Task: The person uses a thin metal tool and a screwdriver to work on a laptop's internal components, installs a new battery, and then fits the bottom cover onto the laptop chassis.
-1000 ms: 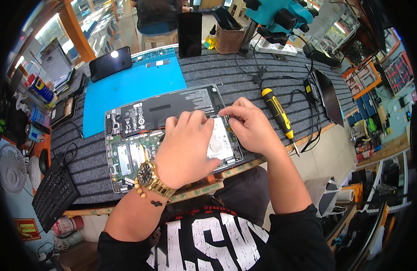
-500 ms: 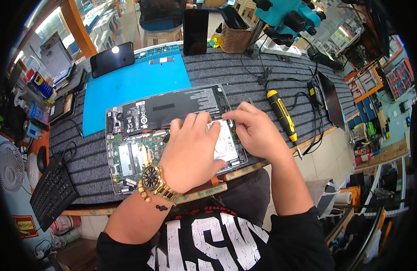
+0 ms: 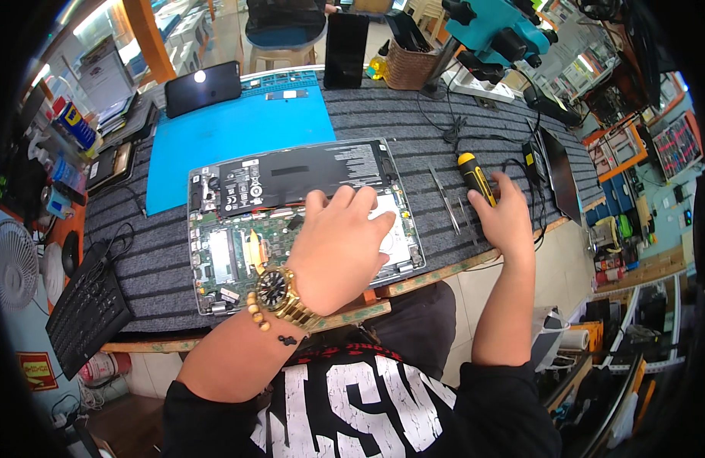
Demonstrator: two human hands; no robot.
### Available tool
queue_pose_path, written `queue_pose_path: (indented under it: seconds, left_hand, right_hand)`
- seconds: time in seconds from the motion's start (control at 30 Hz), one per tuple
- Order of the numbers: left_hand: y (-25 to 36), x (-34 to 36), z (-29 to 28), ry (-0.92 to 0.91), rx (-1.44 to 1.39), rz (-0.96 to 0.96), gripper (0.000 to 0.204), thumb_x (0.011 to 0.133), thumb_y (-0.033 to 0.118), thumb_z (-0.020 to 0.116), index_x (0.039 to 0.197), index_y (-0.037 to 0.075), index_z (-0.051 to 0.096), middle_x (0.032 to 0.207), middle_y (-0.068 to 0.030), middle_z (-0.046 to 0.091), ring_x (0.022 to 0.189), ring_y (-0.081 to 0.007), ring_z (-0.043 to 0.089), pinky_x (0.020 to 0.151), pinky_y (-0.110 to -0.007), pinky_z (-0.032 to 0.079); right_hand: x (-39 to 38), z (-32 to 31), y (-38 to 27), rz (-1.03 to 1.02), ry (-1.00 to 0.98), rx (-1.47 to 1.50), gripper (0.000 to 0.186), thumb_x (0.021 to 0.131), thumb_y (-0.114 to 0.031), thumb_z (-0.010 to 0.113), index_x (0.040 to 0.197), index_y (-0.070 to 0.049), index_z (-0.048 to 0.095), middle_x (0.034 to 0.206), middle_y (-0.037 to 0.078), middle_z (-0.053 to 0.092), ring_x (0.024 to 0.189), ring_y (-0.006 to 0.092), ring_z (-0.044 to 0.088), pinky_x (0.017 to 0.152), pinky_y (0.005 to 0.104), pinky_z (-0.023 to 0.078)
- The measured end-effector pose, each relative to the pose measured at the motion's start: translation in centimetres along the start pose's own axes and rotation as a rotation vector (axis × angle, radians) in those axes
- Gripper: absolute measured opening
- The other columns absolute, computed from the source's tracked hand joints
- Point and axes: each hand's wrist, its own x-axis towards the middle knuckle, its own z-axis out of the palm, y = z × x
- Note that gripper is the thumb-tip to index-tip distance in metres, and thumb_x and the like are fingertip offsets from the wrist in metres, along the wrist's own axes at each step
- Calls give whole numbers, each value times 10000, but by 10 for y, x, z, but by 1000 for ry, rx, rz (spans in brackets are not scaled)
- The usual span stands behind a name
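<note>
An opened laptop base (image 3: 211, 240) lies on the ridged grey mat, showing a black battery (image 3: 284, 172) and green circuit board. My left hand (image 3: 341, 244) rests over the silver drive (image 3: 391, 210) at its right, fingers bent and apart, partly hiding it. To the right of the laptop, my right hand (image 3: 501, 217) has its thumb and fingers round the handle of a yellow-and-black screwdriver (image 3: 472, 172), whose lower part the hand hides. Metal tweezers (image 3: 448, 206) and another thin tool lie between laptop and screwdriver.
Behind are a blue mat (image 3: 181, 149), two phones (image 3: 345, 49), a woven basket (image 3: 406, 65) and a teal microscope (image 3: 498, 38). A keyboard (image 3: 85, 305) and fan (image 3: 16, 263) stand left; cables, a charger and a dark panel (image 3: 562, 172) are right. A person sits beyond.
My right hand has left the laptop, moved right and closed round the screwdriver, uncovering the tweezers. My left hand stays over the drive. The whole view has shifted slightly.
</note>
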Motion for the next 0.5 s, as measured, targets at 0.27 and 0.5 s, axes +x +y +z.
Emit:
queue_pose_path:
  seconds: [0.27, 0.5]
  left_hand:
    - [-4, 0, 3, -2, -12, -10, 441, 883, 274, 876, 1295, 145, 788, 1293, -73, 656, 1263, -275, 588, 1040, -514, 394]
    - [-4, -1, 8, 18, 29, -14, 368, 872, 266, 856, 1209, 125, 807, 1214, -68, 658, 1220, -268, 594, 1014, -501, 395]
  right_hand:
    - [11, -28, -4, -31, -80, 55, 475, 993, -276, 826, 1304, 59, 697, 1138, 329, 767, 1071, 504, 744, 929, 497, 577]
    - [27, -86, -54, -300, 59, 894, 461, 1061, -64, 775, 1470, 8, 575, 1201, 63, 738, 1071, 148, 708, 964, 324, 579]
